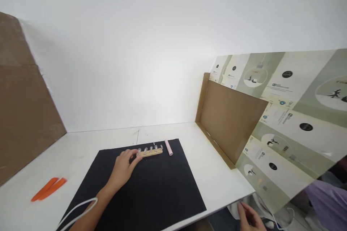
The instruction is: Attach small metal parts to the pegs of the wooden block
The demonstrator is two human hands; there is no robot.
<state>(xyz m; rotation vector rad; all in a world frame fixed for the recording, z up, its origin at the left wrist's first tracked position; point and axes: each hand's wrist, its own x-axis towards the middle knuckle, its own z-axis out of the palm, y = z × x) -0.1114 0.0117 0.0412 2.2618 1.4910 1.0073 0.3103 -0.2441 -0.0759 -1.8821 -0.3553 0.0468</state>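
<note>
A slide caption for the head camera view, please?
A left hand touches a wooden strip with small metal fittings on a black mat, beside a pink cylinder.

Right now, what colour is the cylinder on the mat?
Pale pink cylinder, best in the head view.

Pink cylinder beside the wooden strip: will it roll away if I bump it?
Probably yes if pushed sideways: the pink cylinder looks round along its length. The black mat may drag on it a little, slowing it. It also looks smooth, so it may slip when gripped.
</note>
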